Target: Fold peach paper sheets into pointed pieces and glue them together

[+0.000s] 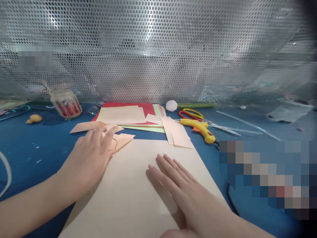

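Observation:
A large cream sheet of paper (133,185) lies in front of me on the blue table. Over its right half my right hand (183,188) rests with the fingers stretched out, holding nothing. At the sheet's far left corner my left hand (92,152) is bent round a peach folded paper piece (122,141), its fingertips on the folds. Another folded paper (86,126) pokes out beyond those fingers, partly covered by them. Pale folded strips (177,132) lie across the sheet's far right corner.
Behind the sheet is a stack of coloured paper (121,114). To its right lie a white ball (171,105), scissors (190,114) and a yellow glue gun (198,127) with a black cord. A glass jar (66,104) stands far left. Perforated metal (148,49) rises behind.

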`<state>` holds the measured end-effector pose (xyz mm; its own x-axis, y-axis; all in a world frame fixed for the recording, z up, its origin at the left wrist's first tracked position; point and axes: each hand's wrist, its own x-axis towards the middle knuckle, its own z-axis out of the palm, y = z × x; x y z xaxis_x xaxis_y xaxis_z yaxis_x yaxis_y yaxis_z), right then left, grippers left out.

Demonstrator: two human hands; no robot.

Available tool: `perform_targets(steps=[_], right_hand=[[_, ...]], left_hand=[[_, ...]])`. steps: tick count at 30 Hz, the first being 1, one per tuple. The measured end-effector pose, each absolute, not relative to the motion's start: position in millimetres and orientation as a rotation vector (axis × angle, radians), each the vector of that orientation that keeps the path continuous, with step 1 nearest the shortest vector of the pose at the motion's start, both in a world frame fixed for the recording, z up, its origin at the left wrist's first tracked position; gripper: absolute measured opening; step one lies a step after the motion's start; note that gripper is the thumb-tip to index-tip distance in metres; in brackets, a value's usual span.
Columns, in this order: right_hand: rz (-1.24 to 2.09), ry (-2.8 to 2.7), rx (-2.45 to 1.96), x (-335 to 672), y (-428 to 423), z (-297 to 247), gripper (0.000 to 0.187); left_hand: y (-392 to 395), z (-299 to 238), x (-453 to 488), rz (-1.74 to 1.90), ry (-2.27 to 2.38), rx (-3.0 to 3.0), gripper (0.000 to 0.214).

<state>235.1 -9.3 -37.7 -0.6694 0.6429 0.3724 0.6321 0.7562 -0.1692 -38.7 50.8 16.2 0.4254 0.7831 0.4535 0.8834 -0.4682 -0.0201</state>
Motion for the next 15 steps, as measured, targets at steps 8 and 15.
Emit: perform_targets(steps=[8, 15], right_hand=[[0.138, -2.56, -1.102, 239.6, -12.5, -45.9, 0.107], [0.037, -2.695, -1.063, 232.0, -15.4, -61.2, 0.126]], left_hand=[[63.6, 8.9, -43.8, -0.339, -1.482, -2.553, 0.048], [61.5, 17.5, -52.0, -0.229, -1.634, -2.587, 0.062]])
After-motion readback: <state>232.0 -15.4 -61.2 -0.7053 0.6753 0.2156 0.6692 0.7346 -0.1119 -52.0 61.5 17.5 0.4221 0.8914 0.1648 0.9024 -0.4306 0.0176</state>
